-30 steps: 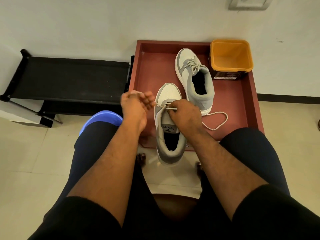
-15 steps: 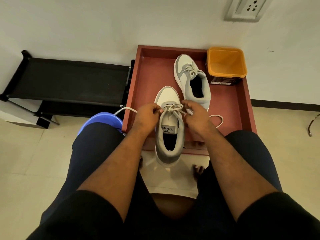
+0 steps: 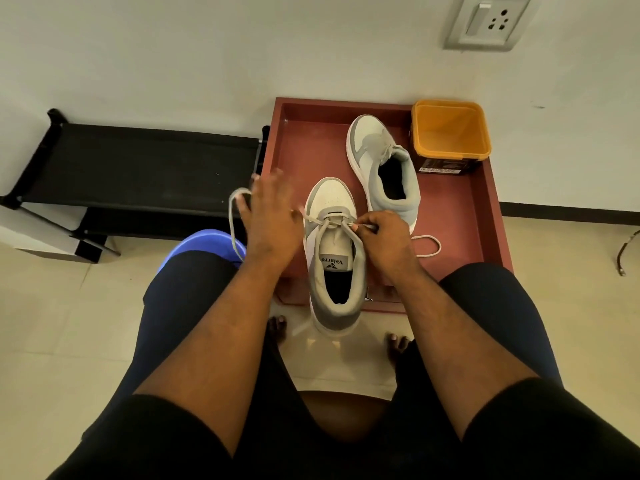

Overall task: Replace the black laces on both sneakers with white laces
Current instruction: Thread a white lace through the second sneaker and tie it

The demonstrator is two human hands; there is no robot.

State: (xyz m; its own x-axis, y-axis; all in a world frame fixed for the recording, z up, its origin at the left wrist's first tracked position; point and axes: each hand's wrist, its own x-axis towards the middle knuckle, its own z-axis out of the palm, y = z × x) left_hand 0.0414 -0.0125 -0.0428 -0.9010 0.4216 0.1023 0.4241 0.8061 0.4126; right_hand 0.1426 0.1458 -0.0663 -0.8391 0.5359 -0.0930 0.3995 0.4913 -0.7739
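Note:
The near grey-and-white sneaker (image 3: 334, 271) stands heel toward me, overhanging the front edge of the red-brown tray (image 3: 464, 216). A white lace (image 3: 235, 220) crosses its lowest eyelets. My right hand (image 3: 384, 237) pinches the lace just right of the eyelets; that end trails onto the tray in a loop (image 3: 429, 244). My left hand (image 3: 270, 220) is left of the toe, blurred, fingers spread and straight, with the other lace end looping out past it to the left. The second sneaker (image 3: 381, 161) lies further back on the tray, laced in white.
An orange tub (image 3: 450, 133) sits at the tray's back right corner against the wall. A low black rack (image 3: 138, 168) stands to the left, and a blue round object (image 3: 204, 240) shows by my left knee. My bare feet rest on the tiled floor below the tray.
My left hand has swung out to the left and its fingers have spread, whipping the left lace end into a loop. My right hand stays at the eyelets.

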